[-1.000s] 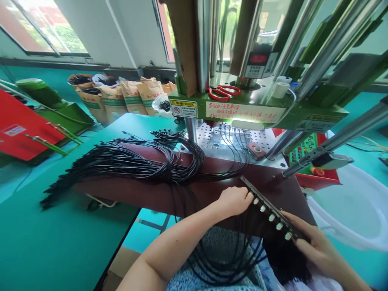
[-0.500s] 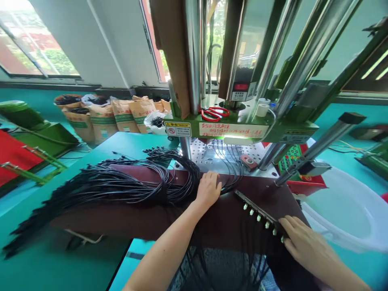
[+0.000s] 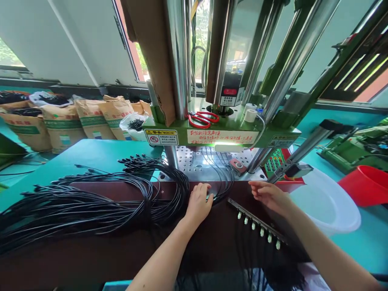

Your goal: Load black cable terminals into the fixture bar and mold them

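Observation:
My left hand rests at the right end of a thick bundle of black cables on the dark red-brown work surface. Its fingers curl down, and whether they grip anything is hidden. My right hand hangs over the surface with nothing in it, fingers apart, beyond a dark metal strip. Several pale connectors sit along that strip, with black cables hanging from them towards me. Thin cables run from under the green press towards my left hand.
Red scissors lie on the press, among upright metal columns. A small reddish block sits on the perforated plate. At the right are a control box, a white tub and a red bucket. Paper sacks stand back left.
My right hand has let go of the metal strip's near end and moved forward and left. My left hand stays by the bundle. The camera view has shifted right.

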`<state>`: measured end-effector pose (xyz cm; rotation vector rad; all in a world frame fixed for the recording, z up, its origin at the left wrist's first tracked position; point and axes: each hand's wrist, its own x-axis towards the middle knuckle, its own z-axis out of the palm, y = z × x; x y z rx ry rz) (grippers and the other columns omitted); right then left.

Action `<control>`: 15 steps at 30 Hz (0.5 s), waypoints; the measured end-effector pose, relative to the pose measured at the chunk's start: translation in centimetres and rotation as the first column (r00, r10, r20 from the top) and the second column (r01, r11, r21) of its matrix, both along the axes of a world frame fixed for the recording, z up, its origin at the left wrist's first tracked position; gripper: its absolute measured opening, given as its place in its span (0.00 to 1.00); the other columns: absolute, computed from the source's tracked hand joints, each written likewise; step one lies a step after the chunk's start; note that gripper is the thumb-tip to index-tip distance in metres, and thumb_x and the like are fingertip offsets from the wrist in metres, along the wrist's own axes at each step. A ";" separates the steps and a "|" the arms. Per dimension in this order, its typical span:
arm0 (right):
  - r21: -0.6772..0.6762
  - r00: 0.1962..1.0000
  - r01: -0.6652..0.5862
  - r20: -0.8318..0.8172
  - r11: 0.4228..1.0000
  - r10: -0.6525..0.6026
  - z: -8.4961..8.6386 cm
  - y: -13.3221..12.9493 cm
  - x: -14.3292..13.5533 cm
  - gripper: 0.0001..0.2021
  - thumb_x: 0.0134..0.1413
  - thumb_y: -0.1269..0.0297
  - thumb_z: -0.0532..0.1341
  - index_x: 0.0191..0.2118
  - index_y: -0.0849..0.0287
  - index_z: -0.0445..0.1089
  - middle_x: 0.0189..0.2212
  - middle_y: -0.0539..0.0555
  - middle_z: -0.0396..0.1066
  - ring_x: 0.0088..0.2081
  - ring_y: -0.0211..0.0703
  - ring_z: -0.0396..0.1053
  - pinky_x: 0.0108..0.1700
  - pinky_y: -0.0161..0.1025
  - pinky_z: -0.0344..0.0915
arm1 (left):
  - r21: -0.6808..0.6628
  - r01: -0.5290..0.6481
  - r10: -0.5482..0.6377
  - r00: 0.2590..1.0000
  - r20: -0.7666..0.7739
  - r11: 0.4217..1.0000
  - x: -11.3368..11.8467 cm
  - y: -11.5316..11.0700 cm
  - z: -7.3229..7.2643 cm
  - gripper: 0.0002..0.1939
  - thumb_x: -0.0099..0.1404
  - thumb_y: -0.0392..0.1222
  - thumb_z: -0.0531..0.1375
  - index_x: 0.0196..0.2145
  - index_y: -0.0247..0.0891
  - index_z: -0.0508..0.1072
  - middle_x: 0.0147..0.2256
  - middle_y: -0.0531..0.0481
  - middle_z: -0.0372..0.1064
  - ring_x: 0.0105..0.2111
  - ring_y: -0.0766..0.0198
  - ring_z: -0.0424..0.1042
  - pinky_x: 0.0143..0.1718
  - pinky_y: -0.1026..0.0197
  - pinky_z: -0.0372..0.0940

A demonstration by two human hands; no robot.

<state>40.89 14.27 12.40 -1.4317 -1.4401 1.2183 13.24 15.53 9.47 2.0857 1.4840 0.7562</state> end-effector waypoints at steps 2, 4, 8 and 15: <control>0.161 0.912 -0.087 0.410 0.983 0.013 -0.8 0.9 0.1 0.20 0.46 0.71 0.49 0.45 0.64 0.69 0.32 0.56 0.69 0.30 0.41 0.67 0.32 0.39 0.65 | 0.004 0.001 0.000 1.000 -0.012 1.000 0.1 0.0 0.0 0.09 0.61 0.36 0.52 0.40 0.38 0.64 0.39 0.47 0.65 0.42 0.58 0.63 0.44 0.56 0.58; 0.248 0.743 -0.147 0.667 0.957 -0.059 -1.5 1.7 0.0 0.22 0.45 0.75 0.47 0.47 0.64 0.68 0.34 0.57 0.69 0.35 0.44 0.67 0.37 0.42 0.65 | 0.008 0.000 0.001 1.000 -0.031 1.000 0.2 0.0 0.0 0.09 0.61 0.37 0.53 0.40 0.38 0.65 0.39 0.47 0.66 0.42 0.58 0.63 0.44 0.56 0.57; 0.279 0.499 -0.193 0.853 0.941 -0.151 -1.9 2.5 -1.1 0.22 0.45 0.81 0.47 0.47 0.70 0.67 0.39 0.66 0.66 0.43 0.55 0.61 0.47 0.54 0.56 | 0.020 0.010 -0.009 0.998 -0.068 1.000 0.3 0.0 0.0 0.09 0.61 0.37 0.53 0.40 0.39 0.65 0.39 0.48 0.66 0.41 0.58 0.63 0.42 0.56 0.57; 0.150 0.269 -0.283 0.960 0.947 -0.072 -1.5 1.4 -2.6 0.16 0.46 0.82 0.49 0.40 0.73 0.70 0.37 0.70 0.66 0.42 0.59 0.62 0.42 0.52 0.57 | 0.009 0.039 -0.038 0.994 -0.099 0.999 0.1 -0.2 0.4 0.09 0.61 0.38 0.53 0.41 0.38 0.65 0.40 0.48 0.66 0.41 0.57 0.62 0.41 0.56 0.56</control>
